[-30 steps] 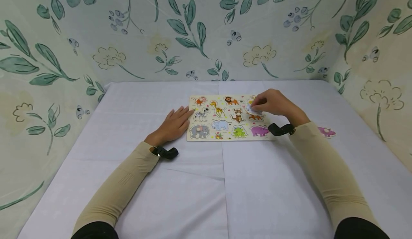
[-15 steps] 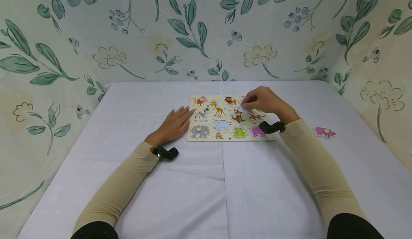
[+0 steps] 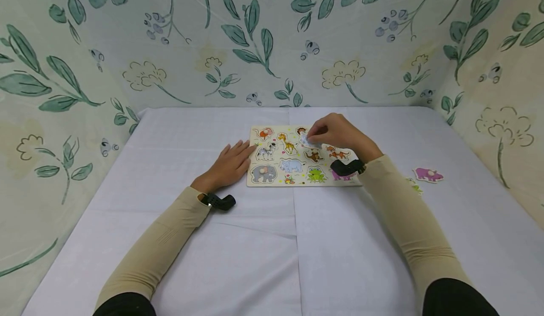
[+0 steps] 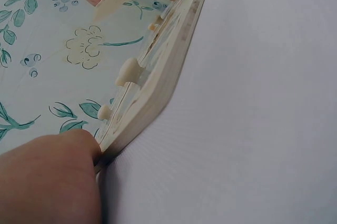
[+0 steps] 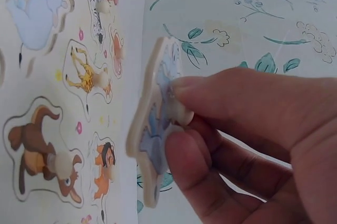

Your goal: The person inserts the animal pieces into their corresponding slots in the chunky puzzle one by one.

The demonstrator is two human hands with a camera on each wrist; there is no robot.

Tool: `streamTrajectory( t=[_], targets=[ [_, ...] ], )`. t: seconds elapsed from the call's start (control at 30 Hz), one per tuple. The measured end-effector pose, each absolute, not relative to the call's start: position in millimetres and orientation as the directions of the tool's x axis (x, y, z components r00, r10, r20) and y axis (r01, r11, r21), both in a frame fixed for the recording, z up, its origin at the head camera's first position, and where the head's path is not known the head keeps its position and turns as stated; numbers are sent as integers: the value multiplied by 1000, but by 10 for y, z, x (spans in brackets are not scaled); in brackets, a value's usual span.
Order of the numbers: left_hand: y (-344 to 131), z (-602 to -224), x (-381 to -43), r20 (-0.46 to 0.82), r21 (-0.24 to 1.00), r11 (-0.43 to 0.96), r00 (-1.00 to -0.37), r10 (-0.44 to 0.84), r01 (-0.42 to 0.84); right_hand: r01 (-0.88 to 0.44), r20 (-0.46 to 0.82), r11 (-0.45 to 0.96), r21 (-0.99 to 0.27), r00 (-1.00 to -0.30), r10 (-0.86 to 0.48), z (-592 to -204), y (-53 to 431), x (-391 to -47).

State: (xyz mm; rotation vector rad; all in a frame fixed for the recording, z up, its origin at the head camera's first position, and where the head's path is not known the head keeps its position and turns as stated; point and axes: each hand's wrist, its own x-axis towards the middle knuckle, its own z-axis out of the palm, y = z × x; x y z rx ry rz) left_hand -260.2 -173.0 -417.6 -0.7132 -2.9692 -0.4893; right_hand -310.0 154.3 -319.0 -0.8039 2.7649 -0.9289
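Observation:
My right hand (image 3: pixel 340 134) pinches a light-blue animal puzzle piece (image 5: pixel 152 145) by its knob, between thumb and fingers. The piece is tilted above the puzzle board (image 3: pixel 328 183), its wooden edge facing the board in the right wrist view. In the left wrist view its bare wooden back (image 4: pixel 117 0) shows. My left hand (image 3: pixel 227 165) lies flat with fingers extended, fingertips at the board's left edge. On the board are animals such as a giraffe (image 5: pixel 87 74), a kangaroo (image 5: pixel 39 155) with a knob, and a blue rhino shape (image 5: pixel 34 16) showing no knob.
A loose purple hippo piece (image 3: pixel 428 175) lies on the white tablecloth (image 3: pixel 255 259) right of the board. Close by, a green piece (image 3: pixel 416 187) is partly hidden by the right sleeve (image 3: pixel 408 212). Floral cloth (image 3: pixel 272 37) rises behind the table.
My right hand has moved left over the board with the blue puzzle piece, from the upper right corner to near the lion. The loose green piece has come into view. My left hand has stayed still.

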Motion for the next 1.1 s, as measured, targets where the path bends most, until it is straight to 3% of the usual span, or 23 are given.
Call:
streamTrajectory(
  t=[1.1],
  targets=[
    [-1708,-4137,-2571,111,284,849,-895,433,446,-474,37,618,-627,-811,-584,-3382,1347,-3041]
  ],
)
